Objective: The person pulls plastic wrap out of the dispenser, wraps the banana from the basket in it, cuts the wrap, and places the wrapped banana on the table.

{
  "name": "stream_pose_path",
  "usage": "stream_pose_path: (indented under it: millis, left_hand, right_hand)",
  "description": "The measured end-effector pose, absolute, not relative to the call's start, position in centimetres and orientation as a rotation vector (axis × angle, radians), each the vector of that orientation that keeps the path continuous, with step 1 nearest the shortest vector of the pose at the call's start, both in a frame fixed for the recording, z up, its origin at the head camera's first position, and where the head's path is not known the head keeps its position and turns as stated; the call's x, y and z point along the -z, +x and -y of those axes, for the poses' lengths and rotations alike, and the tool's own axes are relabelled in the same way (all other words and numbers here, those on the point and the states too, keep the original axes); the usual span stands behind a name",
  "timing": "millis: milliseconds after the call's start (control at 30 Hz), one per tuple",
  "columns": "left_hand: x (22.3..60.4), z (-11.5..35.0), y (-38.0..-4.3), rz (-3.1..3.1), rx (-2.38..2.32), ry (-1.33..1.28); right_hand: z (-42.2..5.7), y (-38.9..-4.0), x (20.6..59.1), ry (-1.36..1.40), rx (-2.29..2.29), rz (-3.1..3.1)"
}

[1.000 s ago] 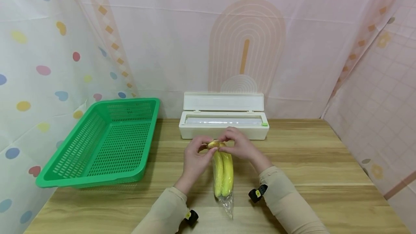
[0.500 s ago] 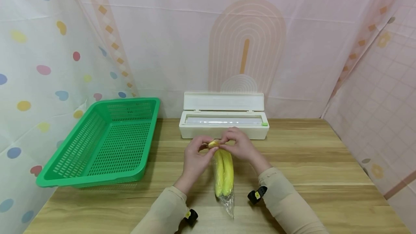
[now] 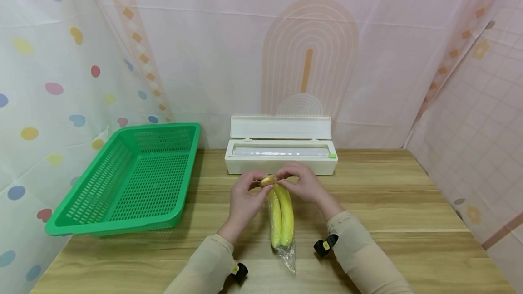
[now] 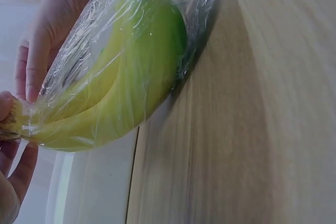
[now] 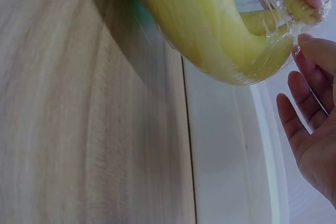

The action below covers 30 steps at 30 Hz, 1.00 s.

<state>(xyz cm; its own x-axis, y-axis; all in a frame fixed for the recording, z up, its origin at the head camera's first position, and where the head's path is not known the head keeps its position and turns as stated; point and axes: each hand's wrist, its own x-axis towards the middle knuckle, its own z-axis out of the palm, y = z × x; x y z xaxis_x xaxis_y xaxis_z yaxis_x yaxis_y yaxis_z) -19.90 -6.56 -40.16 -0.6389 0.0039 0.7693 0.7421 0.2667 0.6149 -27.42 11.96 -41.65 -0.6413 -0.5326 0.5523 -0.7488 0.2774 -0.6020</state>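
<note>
A small bunch of yellow bananas [image 3: 282,217], wrapped in clear cling film [image 4: 197,3], is held by its stem end above the wooden table. My left hand [image 3: 246,196] pinches the brownish stem [image 3: 268,180] between thumb and fingers. Just to its right, the thumb and index finger of my right hand [image 3: 301,183] pinch the film at the neck beside the stem. The other fingers of that right hand [image 5: 315,114] spread loosely in the right wrist view. A crumpled tail of film hangs past the banana tips, towards me.
Behind the hands stands a white cling film dispenser box [image 3: 282,165] with its lid raised and a roll inside. A green plastic basket [image 3: 180,203] sits at the left of the wooden table [image 3: 388,194]. Patterned curtains [image 3: 204,58] close off the back and sides.
The right hand has shifted slightly at the stem, and its fingertips now sit on the film beside it. The banana tips have swung slightly right. The left hand keeps its pinch.
</note>
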Motion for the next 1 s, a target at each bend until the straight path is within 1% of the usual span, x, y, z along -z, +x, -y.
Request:
stream_pose_path:
  millis: [300, 500, 600, 833, 1000]
  left_hand:
    - [40.0, 6.4, -19.8, 1.902, 1.421, -0.619]
    - [40.1, 6.3, -19.7, 1.919, 1.457, -0.547]
    - [40.1, 6.2, -19.6, 1.915, 1.478, -0.526]
    - [40.4, 6.3, -19.8, 1.894, 1.486, -0.526]
    - [40.3, 6.4, -19.8, 1.891, 1.484, -0.504]
  right_hand:
    - [-12.2, -27.3, 41.7, 1.298, -1.285, 2.109]
    - [-12.2, -26.6, 41.9, 1.273, -1.275, 2.178]
    - [-12.2, -26.4, 41.9, 1.278, -1.215, 2.183]
    - [-12.8, -26.8, 41.8, 1.392, -1.024, 2.098]
    - [-13.2, -26.6, 42.0, 1.369, -1.095, 2.118]
